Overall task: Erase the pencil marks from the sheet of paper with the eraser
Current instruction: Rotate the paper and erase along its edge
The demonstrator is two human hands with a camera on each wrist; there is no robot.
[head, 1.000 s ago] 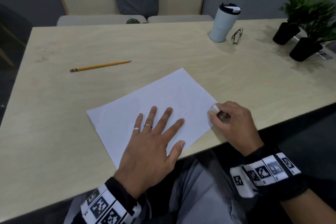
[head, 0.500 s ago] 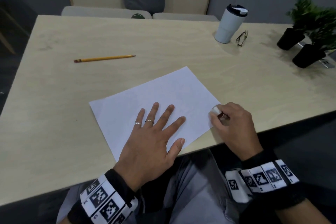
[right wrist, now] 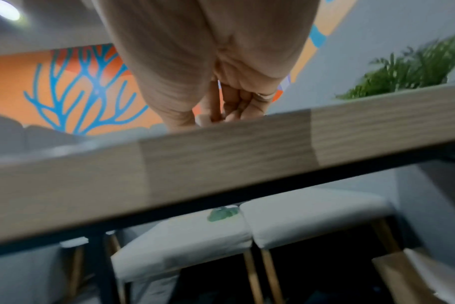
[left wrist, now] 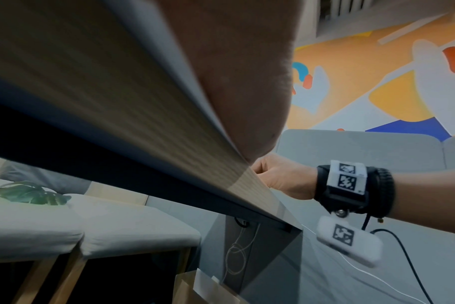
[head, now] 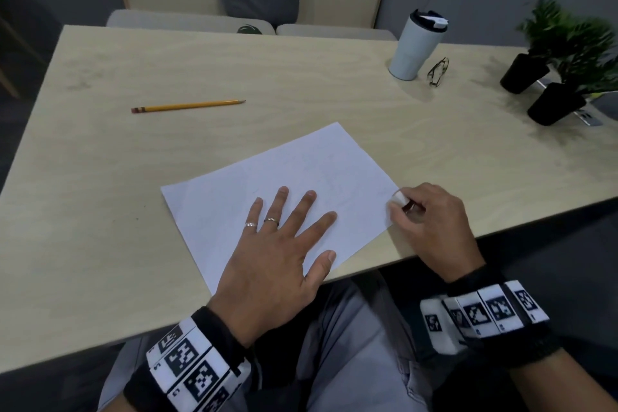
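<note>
A white sheet of paper [head: 301, 174] lies turned at an angle near the table's front edge; only very faint marks show on it. My left hand [head: 277, 244] lies flat on its lower half, fingers spread and straight. My right hand [head: 431, 224] pinches a small white eraser [head: 399, 199] at the sheet's right corner. In the right wrist view the curled fingers [right wrist: 237, 105] show above the table edge, with the eraser mostly hidden. In the left wrist view my palm [left wrist: 234, 72] lies on the table and my right hand [left wrist: 281, 176] shows at the table's front edge.
A yellow pencil [head: 187, 106] lies at the far left of the wooden table [head: 100, 211]. A white tumbler [head: 414, 47] and folded glasses [head: 438, 72] stand at the back right, with two potted plants [head: 555, 77] at the right edge. Chairs stand behind the table.
Both hands keep nearly the same places on the sheet. The eraser stays at the right corner, and the head view has tilted slightly.
</note>
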